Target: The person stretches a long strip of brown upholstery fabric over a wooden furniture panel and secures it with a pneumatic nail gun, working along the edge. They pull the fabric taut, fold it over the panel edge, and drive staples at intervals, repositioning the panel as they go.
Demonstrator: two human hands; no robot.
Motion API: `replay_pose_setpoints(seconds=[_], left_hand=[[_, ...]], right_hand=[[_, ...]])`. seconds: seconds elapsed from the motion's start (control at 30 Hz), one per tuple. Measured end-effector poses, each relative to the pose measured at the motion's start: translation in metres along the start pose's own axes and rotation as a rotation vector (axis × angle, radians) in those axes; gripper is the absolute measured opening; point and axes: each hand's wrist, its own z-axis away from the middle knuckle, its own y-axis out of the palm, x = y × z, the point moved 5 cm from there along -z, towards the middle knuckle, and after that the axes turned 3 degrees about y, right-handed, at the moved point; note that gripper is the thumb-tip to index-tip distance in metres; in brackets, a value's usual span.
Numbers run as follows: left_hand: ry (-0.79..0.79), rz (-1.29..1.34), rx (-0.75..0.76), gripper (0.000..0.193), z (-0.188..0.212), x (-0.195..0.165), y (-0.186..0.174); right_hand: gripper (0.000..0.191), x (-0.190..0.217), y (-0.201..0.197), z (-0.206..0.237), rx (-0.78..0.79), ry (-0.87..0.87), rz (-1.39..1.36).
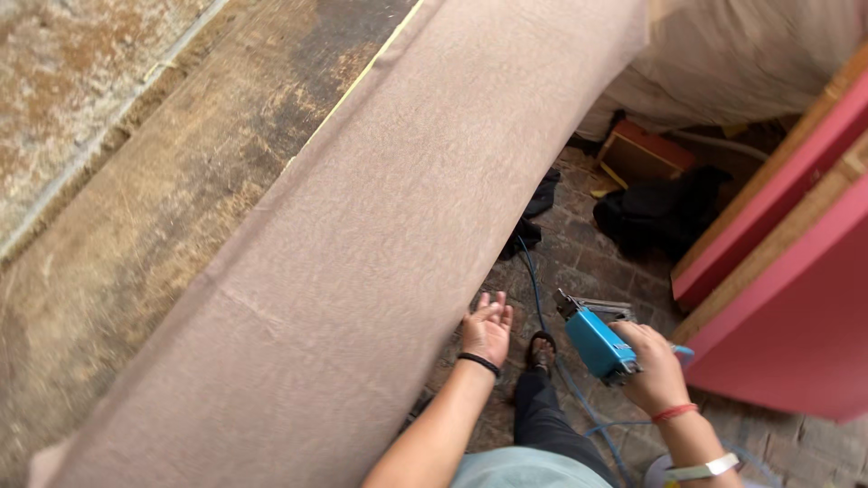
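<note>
Fabric panel (362,244): mauve-brown cloth stretched over a long slab, running diagonally from lower left to upper right. Served as landmark.

Left hand (486,330): released, fingers spread, palm up-turned, at the panel's lower right edge. Touching or just off the cloth could not be told. Black band (478,363) on the wrist.

Right hand (655,369): clenched around the grip of a blue stapler (598,342), right of the panel and clear of it. Grey metal nose of the tool pointed toward the panel's edge but stood apart from it. Red thread (674,413) and a pale bangle (703,469) on that wrist.

Blue hose (535,289) trailed over the brick floor (615,262) just right of the panel, running down under the stapler.

Sandalled foot (542,351) on the bricks between the two hands, dark trouser leg below it.

Wood board (172,190), worn and scuffed, lay left of the panel along its far edge.

Red panels (796,307) with timber edging stood well right of the fabric panel. Black cloth heap (655,212) and a small orange-brown box (644,154) sat on the floor between them.
</note>
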Motion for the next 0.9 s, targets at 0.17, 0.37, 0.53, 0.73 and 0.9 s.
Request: replay_pose_setpoints(seconds=[0.17,0.37,0.53,0.73,0.9], left_hand=[[0.2,0.15,-0.142,0.054,-0.064,0.006,0.002],[0.334,0.218,-0.248,0.048,-0.075,-0.011,0.008],[0.454,0.202,-0.213,0.04,-0.027,-0.052,0.061],[0.763,0.101,-0.32,0.014,0.044,-0.152,0.185],[1.067,-0.011,-0.327,0.01,0.065,-0.196,0.26]], right_hand=[[0.053,-0.063,0.005,-0.102,0.057,-0.094,-0.189],[0.04,-0.102,0.01,-0.203,0.278,-0.094,-0.127],[0.024,-0.108,0.011,-0.266,0.382,0.012,-0.179],[0.048,-0.039,0.016,-0.363,0.457,-0.012,-0.336],[0.06,0.037,0.024,-0.444,0.464,-0.341,-0.168]])
